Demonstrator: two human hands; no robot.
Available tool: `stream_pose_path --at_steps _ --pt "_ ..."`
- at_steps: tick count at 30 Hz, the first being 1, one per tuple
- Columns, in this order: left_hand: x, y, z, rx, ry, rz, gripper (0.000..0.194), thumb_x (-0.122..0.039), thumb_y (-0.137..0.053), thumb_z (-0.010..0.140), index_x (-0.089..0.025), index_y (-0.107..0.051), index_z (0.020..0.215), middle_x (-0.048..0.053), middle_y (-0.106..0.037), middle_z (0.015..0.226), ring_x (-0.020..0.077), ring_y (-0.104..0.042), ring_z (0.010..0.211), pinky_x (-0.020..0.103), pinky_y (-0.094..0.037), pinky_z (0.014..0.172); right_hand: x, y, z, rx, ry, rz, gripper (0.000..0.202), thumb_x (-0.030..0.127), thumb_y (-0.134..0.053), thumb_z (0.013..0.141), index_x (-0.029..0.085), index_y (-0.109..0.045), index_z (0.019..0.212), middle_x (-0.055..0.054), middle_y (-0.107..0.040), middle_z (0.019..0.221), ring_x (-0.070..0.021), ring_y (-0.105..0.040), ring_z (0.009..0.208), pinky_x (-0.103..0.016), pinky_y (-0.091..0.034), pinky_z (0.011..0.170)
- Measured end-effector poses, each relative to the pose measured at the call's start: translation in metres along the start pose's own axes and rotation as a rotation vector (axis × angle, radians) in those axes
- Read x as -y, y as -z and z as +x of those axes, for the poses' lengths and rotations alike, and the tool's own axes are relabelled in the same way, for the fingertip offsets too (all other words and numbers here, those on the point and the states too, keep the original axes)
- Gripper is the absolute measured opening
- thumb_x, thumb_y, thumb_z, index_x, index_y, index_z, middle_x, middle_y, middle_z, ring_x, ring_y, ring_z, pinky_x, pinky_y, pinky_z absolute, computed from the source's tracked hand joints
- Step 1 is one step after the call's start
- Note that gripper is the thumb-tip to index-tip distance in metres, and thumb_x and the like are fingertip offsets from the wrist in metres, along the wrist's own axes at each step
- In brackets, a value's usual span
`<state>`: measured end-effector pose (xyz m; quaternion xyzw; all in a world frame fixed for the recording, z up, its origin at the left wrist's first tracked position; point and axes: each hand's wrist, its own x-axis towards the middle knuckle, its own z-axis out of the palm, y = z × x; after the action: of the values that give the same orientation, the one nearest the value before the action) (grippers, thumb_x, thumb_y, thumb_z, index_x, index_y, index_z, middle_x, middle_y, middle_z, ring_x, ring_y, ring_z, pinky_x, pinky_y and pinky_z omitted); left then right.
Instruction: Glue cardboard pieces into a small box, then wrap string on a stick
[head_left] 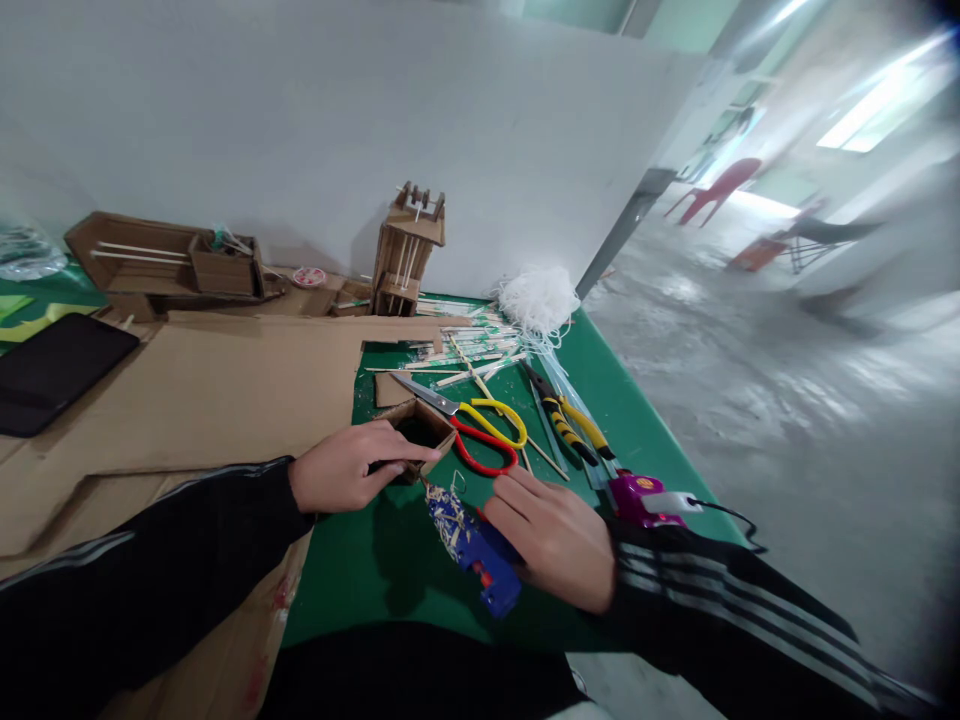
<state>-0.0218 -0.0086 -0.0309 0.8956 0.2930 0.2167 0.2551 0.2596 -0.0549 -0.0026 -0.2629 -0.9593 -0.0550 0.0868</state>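
My left hand [360, 465] grips a small open cardboard box [429, 425] by its near side, the index finger lying along the rim. In my right hand [551, 530] is a blue hot glue gun [469, 545], its front crusted with pale dried scraps. The gun's nozzle points up and left at the near side of the box, close to the left fingers; whether it touches cannot be made out. Scissors [480, 425] with one red and one yellow handle lie just beyond, blades toward the box. A small cardboard piece [391, 388] sits behind it.
Black-and-yellow pliers [566, 415] and a purple device [645, 500] with a cable lie at right. Thin sticks [480, 350] and white string [538, 298] are farther back. Cardboard sheets [247, 385], a dark phone [60, 370] and cardboard constructions [409, 250] occupy the left and back.
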Motion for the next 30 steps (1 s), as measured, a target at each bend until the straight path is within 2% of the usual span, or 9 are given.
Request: stream_pose_path --at_steps 7,16,23,30 --pt "0.000 0.000 0.000 -0.001 0.003 -0.004 0.040 -0.015 -0.046 0.095 -0.027 -0.057 0.132 0.004 -0.070 0.105 0.0187 -0.058 0.091 0.032 -0.045 0.084 -0.003 -0.004 0.000 -0.103 0.050 0.002 0.007 0.022 -0.059 0.082 0.018 -0.053 0.081 -0.006 -0.053 0.079 -0.0212 -0.046 0.077 -0.031 -0.035 0.061" --pt "-0.002 0.000 0.000 0.014 0.012 -0.004 0.042 -0.013 -0.046 0.095 -0.028 -0.056 0.132 0.003 -0.069 0.104 0.0184 -0.057 0.091 0.032 -0.044 0.085 0.001 0.004 0.001 -0.062 0.019 -0.007 0.004 0.018 -0.055 0.085 0.017 -0.054 0.081 -0.006 -0.054 0.080 -0.0206 -0.045 0.077 -0.032 -0.038 0.064" --pt "0.000 0.000 -0.001 0.017 0.018 -0.017 0.042 -0.013 -0.046 0.095 -0.029 -0.056 0.133 0.003 -0.069 0.104 0.0188 -0.056 0.091 0.032 -0.044 0.085 0.001 0.007 0.002 -0.051 0.018 -0.023 0.003 0.014 -0.057 0.081 0.017 -0.055 0.081 -0.006 -0.055 0.081 -0.0213 -0.047 0.078 -0.032 -0.038 0.064" --pt "0.000 0.000 -0.001 0.024 0.022 -0.018 0.043 -0.013 -0.045 0.095 -0.030 -0.055 0.133 0.002 -0.069 0.107 0.0183 -0.056 0.093 0.031 -0.043 0.086 -0.002 0.003 0.001 -0.108 0.043 -0.027 0.003 0.015 -0.055 0.081 0.018 -0.053 0.080 -0.006 -0.055 0.079 -0.0212 -0.046 0.077 -0.032 -0.036 0.062"
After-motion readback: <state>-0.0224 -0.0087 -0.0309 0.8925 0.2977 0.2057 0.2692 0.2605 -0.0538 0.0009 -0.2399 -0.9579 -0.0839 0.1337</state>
